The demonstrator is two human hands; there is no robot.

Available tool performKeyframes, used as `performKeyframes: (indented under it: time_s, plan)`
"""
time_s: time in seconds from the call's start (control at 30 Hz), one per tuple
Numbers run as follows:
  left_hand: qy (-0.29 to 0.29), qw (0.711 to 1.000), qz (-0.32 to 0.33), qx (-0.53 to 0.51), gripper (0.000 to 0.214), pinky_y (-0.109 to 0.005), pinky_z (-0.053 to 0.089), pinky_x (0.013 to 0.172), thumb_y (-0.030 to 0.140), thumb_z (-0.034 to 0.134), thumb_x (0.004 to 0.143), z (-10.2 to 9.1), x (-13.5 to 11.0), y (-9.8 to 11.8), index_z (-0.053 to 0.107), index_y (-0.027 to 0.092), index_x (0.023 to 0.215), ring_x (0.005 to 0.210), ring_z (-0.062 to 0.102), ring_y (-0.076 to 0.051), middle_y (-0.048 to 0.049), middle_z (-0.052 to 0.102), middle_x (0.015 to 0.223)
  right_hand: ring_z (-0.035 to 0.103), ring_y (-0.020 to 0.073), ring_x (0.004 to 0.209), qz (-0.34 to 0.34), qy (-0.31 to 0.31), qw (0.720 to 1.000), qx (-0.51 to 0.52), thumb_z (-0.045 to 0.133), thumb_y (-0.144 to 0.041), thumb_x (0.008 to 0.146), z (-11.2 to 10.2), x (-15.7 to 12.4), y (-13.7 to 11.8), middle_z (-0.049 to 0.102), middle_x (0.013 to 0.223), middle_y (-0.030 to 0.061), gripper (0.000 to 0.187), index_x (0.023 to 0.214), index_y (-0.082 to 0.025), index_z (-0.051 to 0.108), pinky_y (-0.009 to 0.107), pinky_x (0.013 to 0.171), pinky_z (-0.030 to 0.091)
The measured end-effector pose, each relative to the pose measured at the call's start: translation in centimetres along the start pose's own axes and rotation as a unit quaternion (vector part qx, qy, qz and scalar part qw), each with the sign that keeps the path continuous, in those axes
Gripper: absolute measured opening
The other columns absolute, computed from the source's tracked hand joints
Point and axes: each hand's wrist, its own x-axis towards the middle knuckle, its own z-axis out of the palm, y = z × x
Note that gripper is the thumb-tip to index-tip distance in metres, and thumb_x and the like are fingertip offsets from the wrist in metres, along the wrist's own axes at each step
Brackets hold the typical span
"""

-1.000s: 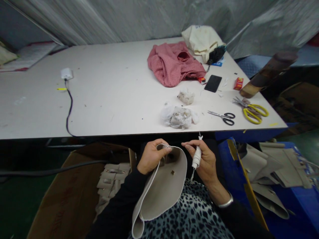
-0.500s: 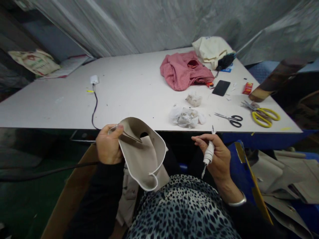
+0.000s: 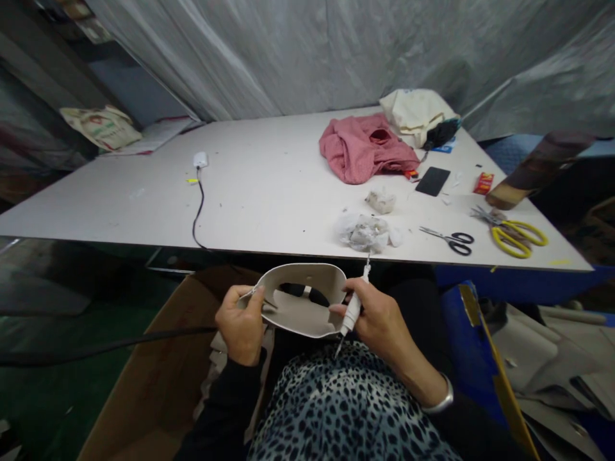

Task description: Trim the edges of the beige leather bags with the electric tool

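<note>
A beige, leather-like bag piece (image 3: pixel 300 318) with pale edges is held over my lap, its mouth facing me and a dark cut-out inside. My left hand (image 3: pixel 243 325) pinches its left edge. A slim metal tool, perhaps small scissors, also sits in that hand, its tip reaching into the piece. My right hand (image 3: pixel 382 320) is closed round a white-wrapped tool (image 3: pixel 353 312) with a thin metal point at each end. The fingers of this hand also touch the piece's right edge.
On the white table (image 3: pixel 259 198) lie black-handled scissors (image 3: pixel 454 241), yellow-handled scissors (image 3: pixel 516 235), crumpled plastic (image 3: pixel 365 232), a black phone-like slab (image 3: pixel 433 181) and pink cloth (image 3: pixel 353 150). A cardboard box (image 3: pixel 144 384) stands at left. More beige pieces (image 3: pixel 533 339) lie at right.
The bag piece has turned so its mouth opens toward me, and my left hand has shifted right and down. My right hand has come left with the white-wrapped tool and now touches the piece.
</note>
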Motion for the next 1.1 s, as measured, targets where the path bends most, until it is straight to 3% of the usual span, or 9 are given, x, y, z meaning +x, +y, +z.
performKeyframes:
  time_s: [0.13, 0.37, 0.47, 0.57, 0.67, 0.83, 0.97, 1.1]
  plan:
    - [-0.013, 1.0, -0.008, -0.001, 0.022, -0.022, 0.044, 0.056, 0.037, 0.078, 0.079, 0.2, 0.0, -0.3, 0.067, 0.018, 0.076, 0.061, 0.056, -0.014, 0.0025, 0.061, 0.067, 0.067, 0.0239, 0.083, -0.028, -0.055, 0.99, -0.123, 0.073, -0.04, 0.094, 0.4, -0.1, -0.1, 0.072, 0.092, 0.0069, 0.03, 0.118, -0.025, 0.063, 0.03, 0.069, 0.045]
    - [-0.037, 0.999, 0.001, 0.02, 0.024, -0.023, 0.045, 0.061, 0.038, 0.079, 0.079, 0.8, -0.2, -0.5, 0.066, 0.018, 0.073, 0.064, 0.059, -0.015, 0.0029, 0.062, 0.068, 0.067, 0.0231, 0.078, 0.004, -0.141, 0.973, -0.182, 0.069, -0.038, 0.095, 0.9, 1.0, -1.0, 0.073, 0.085, 0.0043, 0.015, 0.103, -0.026, 0.065, 0.029, 0.062, 0.034]
    - [-0.049, 0.998, 0.002, 0.036, 0.026, -0.023, 0.045, 0.061, 0.039, 0.078, 0.079, 0.9, -0.4, -0.4, 0.065, 0.019, 0.071, 0.063, 0.059, -0.015, 0.0032, 0.062, 0.066, 0.066, 0.0232, 0.074, -0.004, -0.168, 0.959, -0.227, 0.069, -0.026, 0.092, 1.5, 1.7, -1.2, 0.071, 0.08, 0.0056, 0.008, 0.1, -0.026, 0.066, 0.03, 0.06, 0.03]
    - [-0.049, 0.998, -0.003, 0.048, 0.027, -0.024, 0.044, 0.06, 0.039, 0.078, 0.078, 0.9, -0.3, -0.6, 0.063, 0.019, 0.068, 0.062, 0.059, -0.015, 0.0034, 0.062, 0.064, 0.065, 0.0219, 0.075, -0.002, -0.181, 0.96, -0.213, 0.063, -0.012, 0.089, 2.0, 1.9, -1.0, 0.071, 0.084, 0.0042, 0.017, 0.1, -0.025, 0.064, 0.029, 0.06, 0.031]
    - [-0.056, 0.997, 0.0, 0.054, 0.027, -0.024, 0.044, 0.061, 0.038, 0.078, 0.079, 0.7, -0.1, -1.0, 0.061, 0.02, 0.068, 0.062, 0.059, -0.015, 0.0035, 0.062, 0.064, 0.066, 0.0205, 0.079, 0.008, -0.17, 0.973, -0.156, 0.06, -0.006, 0.088, 2.1, 1.5, -0.8, 0.068, 0.094, 0.0034, 0.023, 0.103, -0.024, 0.06, 0.027, 0.062, 0.035]
    - [-0.076, 0.996, -0.006, 0.053, 0.026, -0.025, 0.045, 0.064, 0.038, 0.079, 0.079, 0.2, -0.3, -1.6, 0.062, 0.02, 0.069, 0.066, 0.06, -0.016, 0.0025, 0.063, 0.067, 0.062, 0.0192, 0.072, 0.041, -0.114, 0.986, -0.115, 0.067, -0.015, 0.088, 2.3, 0.4, -0.5, 0.06, 0.107, 0.0069, 0.024, 0.107, -0.023, 0.055, 0.027, 0.059, 0.038]
    - [-0.062, 0.998, -0.017, 0.028, 0.025, -0.025, 0.045, 0.065, 0.036, 0.079, 0.08, 0.1, -0.8, -1.9, 0.062, 0.019, 0.07, 0.068, 0.06, -0.016, 0.0028, 0.064, 0.069, 0.058, 0.018, 0.071, 0.064, -0.034, 0.997, -0.034, 0.065, -0.016, 0.088, 2.6, 0.1, 0.1, 0.058, 0.095, 0.0033, 0.017, 0.099, -0.023, 0.054, 0.027, 0.061, 0.041]
    - [-0.049, 0.998, -0.03, -0.011, 0.028, -0.024, 0.044, 0.066, 0.037, 0.077, 0.084, -0.1, -1.1, -1.8, 0.061, 0.019, 0.068, 0.066, 0.056, -0.014, 0.0038, 0.061, 0.067, 0.053, 0.015, 0.061, 0.149, 0.011, 0.984, 0.101, 0.07, -0.024, 0.086, 3.1, 0.1, 1.1, 0.057, 0.072, -0.0035, 0.016, 0.088, -0.024, 0.054, 0.025, 0.057, 0.041]
